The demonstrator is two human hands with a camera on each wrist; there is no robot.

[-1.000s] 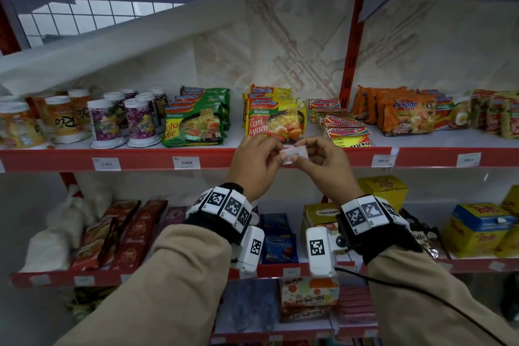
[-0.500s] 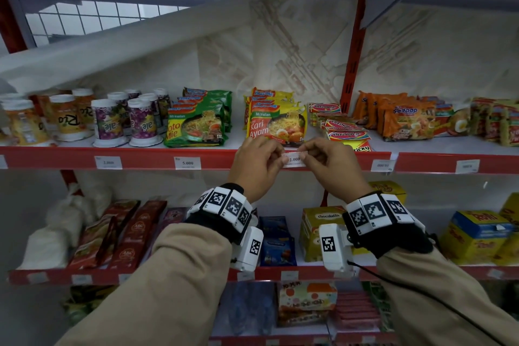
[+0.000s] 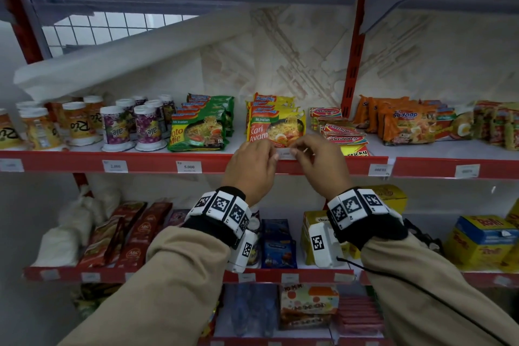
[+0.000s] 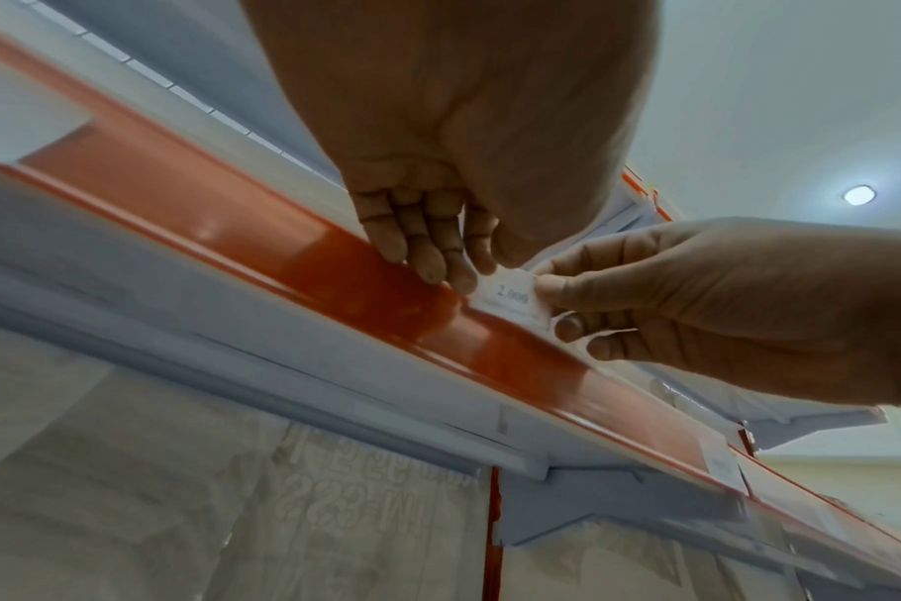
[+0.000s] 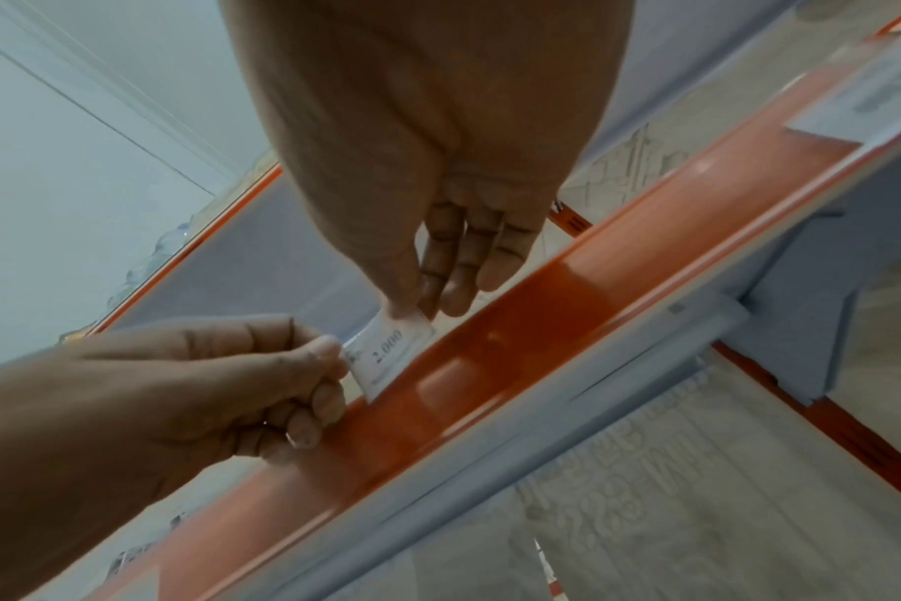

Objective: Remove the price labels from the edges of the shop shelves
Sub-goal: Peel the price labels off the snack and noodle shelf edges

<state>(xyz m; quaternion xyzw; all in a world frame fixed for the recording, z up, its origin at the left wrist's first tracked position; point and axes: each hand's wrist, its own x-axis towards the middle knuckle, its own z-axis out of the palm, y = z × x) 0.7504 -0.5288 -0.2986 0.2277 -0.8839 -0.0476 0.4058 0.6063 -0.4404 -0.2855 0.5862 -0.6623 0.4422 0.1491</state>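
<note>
A small white price label [image 3: 284,153] printed 2.000 stands at the top of the red shelf edge [image 3: 157,161], below the yellow noodle packs. My left hand [image 3: 271,153] pinches its left end and my right hand [image 3: 295,152] pinches its right end. In the left wrist view the label [image 4: 512,299] rises from the red edge [image 4: 335,260] between my left hand [image 4: 453,270] and my right hand [image 4: 553,303]. In the right wrist view my right hand [image 5: 417,305] holds the label [image 5: 392,353] from above, and my left hand [image 5: 335,362] holds its other end.
More labels sit on the same edge: one marked 5.000 [image 3: 188,166], another 2.000 [image 3: 115,166], and two to the right [image 3: 379,169] [image 3: 467,171]. Noodle packs [image 3: 275,126] and cups [image 3: 115,129] fill the shelf above the edge. Lower shelves carry boxes, sachets and further labels.
The head view has tilted upward. Both hands stay pinched on the label, which now sits slightly higher against the red edge.
</note>
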